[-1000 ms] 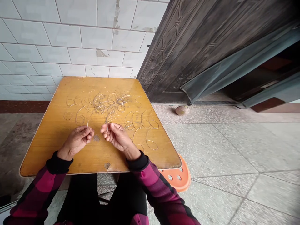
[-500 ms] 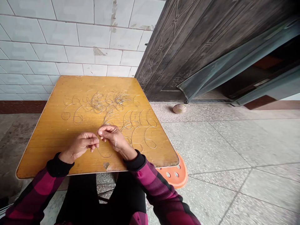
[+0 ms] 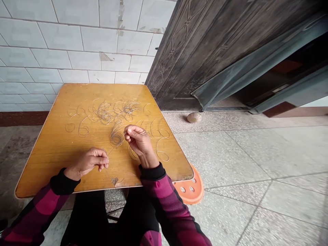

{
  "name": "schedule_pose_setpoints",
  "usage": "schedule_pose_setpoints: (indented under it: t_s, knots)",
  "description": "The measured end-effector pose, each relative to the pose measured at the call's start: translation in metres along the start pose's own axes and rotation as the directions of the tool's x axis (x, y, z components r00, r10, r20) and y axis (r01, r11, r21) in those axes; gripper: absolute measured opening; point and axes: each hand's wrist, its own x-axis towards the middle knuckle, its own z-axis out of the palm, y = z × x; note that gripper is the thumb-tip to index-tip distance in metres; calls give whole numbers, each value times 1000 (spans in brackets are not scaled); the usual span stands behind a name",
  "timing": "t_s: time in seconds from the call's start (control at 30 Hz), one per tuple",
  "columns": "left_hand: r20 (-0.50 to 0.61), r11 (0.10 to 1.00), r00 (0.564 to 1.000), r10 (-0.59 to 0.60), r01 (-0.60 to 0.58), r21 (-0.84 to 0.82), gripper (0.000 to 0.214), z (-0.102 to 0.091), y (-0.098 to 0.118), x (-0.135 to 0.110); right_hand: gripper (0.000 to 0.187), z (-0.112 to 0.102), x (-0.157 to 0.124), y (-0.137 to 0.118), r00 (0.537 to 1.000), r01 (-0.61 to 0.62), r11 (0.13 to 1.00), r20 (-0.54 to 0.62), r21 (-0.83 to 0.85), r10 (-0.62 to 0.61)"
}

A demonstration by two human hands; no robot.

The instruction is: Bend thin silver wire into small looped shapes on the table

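Note:
A thin silvery wire [image 3: 112, 147] runs between my two hands above a worn yellow wooden table [image 3: 51, 143]. My left hand [image 3: 91, 161] is closed in a pinch on the wire's near end, low over the table. My right hand [image 3: 138, 140] is closed on the wire's far end, just right of a small coiled loop [image 3: 117, 138]. Many more curled wire pieces [image 3: 110, 111] lie scattered across the far half of the table, with several looped ones [image 3: 159, 131] to the right of my right hand.
A white tiled wall [image 3: 77, 51] rises behind the table. A dark carved door [image 3: 205, 51] stands at the right. An orange plastic stool [image 3: 191, 188] sits under the table's right corner. A small round ball [image 3: 194, 117] lies on the stone floor.
My hands were close together on the wire. The right hand has risen and moved away to the right, drawing the wire out; the left hand has dropped slightly toward me.

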Motion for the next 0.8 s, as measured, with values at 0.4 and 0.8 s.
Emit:
schedule_pose_setpoints:
  t_s: [0.4,0.8]
  knots:
    - [-187,994,981,44,-61,-87,25,-4,-3,1,14,-21,11,-21,978,112,976,-197,186,-74]
    - [-622,877,744,245,-443,-185,27,-10,7,2,28,20,-16,43,975,-172,976,116,-136,188]
